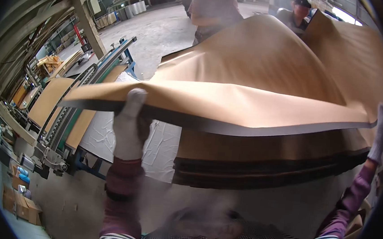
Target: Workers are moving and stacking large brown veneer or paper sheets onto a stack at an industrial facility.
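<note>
Near the chest, two white-gloved hands lift one large brown cardboard sheet (248,79) off a stack.

The left hand (129,123) grips the sheet's near edge; the right hand (379,134) holds its right edge, fingers hidden. This sheet bows high above the stack of brown cardboard sheets (264,165). It could fold, or slip from the gloves, because it is wide and floppy. Beyond it, two people (213,9) stand close and could be struck.

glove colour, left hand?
White glove, gripping the brown sheet; head view shows it best.
</note>
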A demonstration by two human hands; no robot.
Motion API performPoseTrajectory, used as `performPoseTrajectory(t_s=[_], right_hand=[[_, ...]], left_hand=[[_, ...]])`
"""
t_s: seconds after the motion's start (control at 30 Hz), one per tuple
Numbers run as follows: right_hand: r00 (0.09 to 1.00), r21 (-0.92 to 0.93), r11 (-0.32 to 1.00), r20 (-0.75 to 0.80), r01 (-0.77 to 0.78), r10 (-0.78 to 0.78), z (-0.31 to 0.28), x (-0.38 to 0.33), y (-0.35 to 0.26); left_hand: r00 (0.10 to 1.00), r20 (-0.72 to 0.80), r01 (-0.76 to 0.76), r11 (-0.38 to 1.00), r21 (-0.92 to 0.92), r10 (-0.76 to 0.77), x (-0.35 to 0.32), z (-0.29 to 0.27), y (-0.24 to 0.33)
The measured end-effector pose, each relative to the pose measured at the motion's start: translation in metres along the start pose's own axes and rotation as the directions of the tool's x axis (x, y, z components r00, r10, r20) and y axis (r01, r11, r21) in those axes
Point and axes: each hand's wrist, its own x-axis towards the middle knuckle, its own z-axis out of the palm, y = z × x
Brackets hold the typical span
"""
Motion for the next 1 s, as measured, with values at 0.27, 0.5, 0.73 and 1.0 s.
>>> performPoseTrajectory(t_s=[0.27,0.5,0.73,1.0], right_hand=[[0.382,0.696,0.396,0.186,0.599,-0.905,-0.06,-0.147,-0.374],[0.356,0.643,0.523,0.384,0.559,-0.852,-0.004,-0.171,-0.396],[0.852,0.458,0.762,0.017,0.458,-0.523,-0.013,-0.011,-0.345],[-0.242,0.808,0.548,0.588,0.217,-0.772,-0.017,-0.36,-0.401]], left_hand=[[0.291,0.896,-0.946,-0.04,0.322,0.335,-0.074,0.078,0.001],[0.602,0.798,-0.59,0.659,0.466,-0.025,-0.093,0.02,-0.045],[0.745,0.566,-0.551,0.151,0.821,-0.355,-0.097,-0.086,-0.103],[0.764,0.043,0.464,0.595,0.656,-0.644,-0.11,-0.269,-0.072]])
